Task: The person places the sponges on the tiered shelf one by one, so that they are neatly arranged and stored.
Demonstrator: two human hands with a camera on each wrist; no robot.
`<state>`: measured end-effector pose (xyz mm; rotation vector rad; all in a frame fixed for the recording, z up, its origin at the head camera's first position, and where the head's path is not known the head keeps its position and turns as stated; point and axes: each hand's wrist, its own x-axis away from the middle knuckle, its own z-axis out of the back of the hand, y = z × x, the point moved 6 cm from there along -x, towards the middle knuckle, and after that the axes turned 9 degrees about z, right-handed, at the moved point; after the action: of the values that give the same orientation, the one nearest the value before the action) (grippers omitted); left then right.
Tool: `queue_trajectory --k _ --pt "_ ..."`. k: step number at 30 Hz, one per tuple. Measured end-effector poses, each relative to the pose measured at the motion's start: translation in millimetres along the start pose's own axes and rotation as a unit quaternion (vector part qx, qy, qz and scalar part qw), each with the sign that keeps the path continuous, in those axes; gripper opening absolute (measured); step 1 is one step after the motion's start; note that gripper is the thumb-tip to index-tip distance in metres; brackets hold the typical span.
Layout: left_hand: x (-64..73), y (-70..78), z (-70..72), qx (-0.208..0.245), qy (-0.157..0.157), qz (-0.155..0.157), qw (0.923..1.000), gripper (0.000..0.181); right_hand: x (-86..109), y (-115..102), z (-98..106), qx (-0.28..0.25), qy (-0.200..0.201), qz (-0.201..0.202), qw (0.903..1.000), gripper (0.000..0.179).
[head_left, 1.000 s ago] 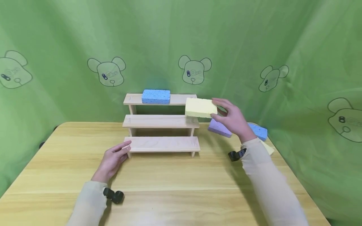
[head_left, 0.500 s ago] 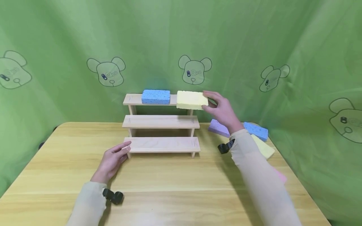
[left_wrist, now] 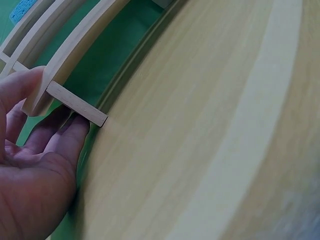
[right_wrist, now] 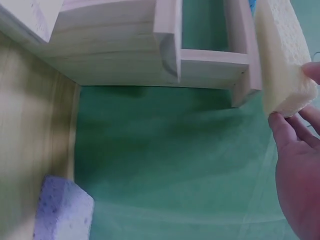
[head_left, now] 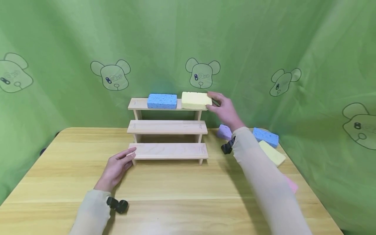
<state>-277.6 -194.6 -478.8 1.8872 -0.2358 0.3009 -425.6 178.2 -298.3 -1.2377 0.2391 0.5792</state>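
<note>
My right hand (head_left: 224, 110) pinches the right end of a yellow sponge (head_left: 195, 100) at the top board of a three-step wooden shelf (head_left: 167, 126). A short gap parts this sponge from a blue sponge (head_left: 162, 101) lying on the same board. In the right wrist view the yellow sponge (right_wrist: 282, 55) is level with the upper board's end, thumb and fingers on opposite sides. My left hand (head_left: 117, 165) holds the left end of the lowest board; the left wrist view has fingers (left_wrist: 70, 137) under the board beside its leg and another finger over its top.
On the table's right side lie a purple sponge (head_left: 224, 132), another blue sponge (head_left: 265, 137), a second yellow sponge (head_left: 272, 153) and a pink sponge (head_left: 291, 183), partly hidden by the right sleeve. A green curtain (head_left: 158, 39) hangs behind the table (head_left: 164, 199).
My right hand has carried the yellow sponge left and back, from over the shelf's right side to the top board beside the blue sponge. My left hand has stayed at the lowest board.
</note>
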Motion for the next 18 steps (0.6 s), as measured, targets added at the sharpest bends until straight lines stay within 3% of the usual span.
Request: queue_trajectory --k 5,11,18 --pt "0.1 -0.6 0.5 -0.004 0.001 0.001 1.0 0.039 -2.1 -3 -8 -0.008 -0.011 -0.022 0.9997 0.056" --pt "-0.3 -1.1 0.1 -0.001 0.002 0.0 1.0 0.037 -8.7 16 -10 -0.002 -0.006 -0.019 0.9998 0.057" --pt "-0.2 -0.6 0.3 -0.004 0.005 0.0 1.0 0.038 -9.2 21 -12 -0.021 0.0 -0.035 0.9991 0.06"
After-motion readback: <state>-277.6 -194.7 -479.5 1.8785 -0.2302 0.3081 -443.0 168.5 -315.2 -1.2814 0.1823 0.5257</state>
